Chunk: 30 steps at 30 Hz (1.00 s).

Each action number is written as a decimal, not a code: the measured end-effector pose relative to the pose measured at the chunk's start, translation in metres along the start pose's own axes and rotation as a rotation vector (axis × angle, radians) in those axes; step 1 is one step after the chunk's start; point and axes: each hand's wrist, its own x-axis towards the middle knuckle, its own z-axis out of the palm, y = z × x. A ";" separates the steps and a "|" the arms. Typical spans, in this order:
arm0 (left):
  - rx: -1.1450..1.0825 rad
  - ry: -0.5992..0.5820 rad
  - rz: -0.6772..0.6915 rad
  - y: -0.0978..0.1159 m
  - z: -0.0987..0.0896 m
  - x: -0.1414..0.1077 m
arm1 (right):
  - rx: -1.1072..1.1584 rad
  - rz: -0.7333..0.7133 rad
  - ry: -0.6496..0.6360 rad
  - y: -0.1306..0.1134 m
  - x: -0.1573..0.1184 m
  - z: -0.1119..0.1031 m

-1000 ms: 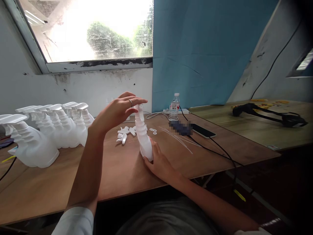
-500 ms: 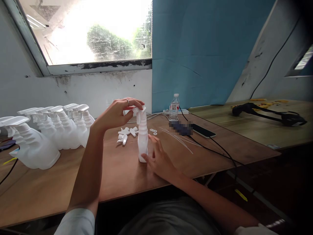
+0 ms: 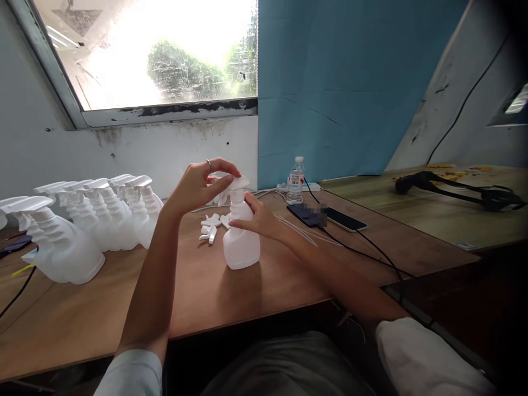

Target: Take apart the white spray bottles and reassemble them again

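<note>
A white spray bottle [image 3: 241, 247] stands upright on the brown table in front of me, its broad side now facing me. My left hand [image 3: 206, 184] is closed on the trigger head [image 3: 239, 183] at the top, thumb and fingers around it. Lower down, my right hand [image 3: 260, 217] grips the ribbed neck, with the thumb in front. Behind the bottle, to its left, lie several loose white trigger pieces [image 3: 209, 228], partly hidden by the bottle.
Several white spray bottles [image 3: 107, 214] with heads on stand at the left. A clear water bottle [image 3: 295, 184], a phone [image 3: 344, 218], a dark blurred-over device [image 3: 305, 214] and thin white tubes [image 3: 299, 230] lie to the right. Black cables [image 3: 375, 256] cross the table's right side.
The spray bottle has turned from its narrow side to its broad side. My right hand has moved up from its base to its neck. My left hand stays at the head.
</note>
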 end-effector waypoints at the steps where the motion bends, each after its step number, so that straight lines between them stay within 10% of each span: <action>1: 0.011 0.028 -0.002 -0.002 0.002 0.001 | 0.059 0.014 -0.009 -0.001 -0.001 0.003; 15: 0.031 0.027 -0.108 -0.014 0.006 0.003 | 0.877 0.155 -0.335 -0.004 0.010 -0.003; 30: 0.086 0.040 -0.091 -0.003 0.011 0.004 | 1.018 0.129 -0.121 -0.005 0.003 0.017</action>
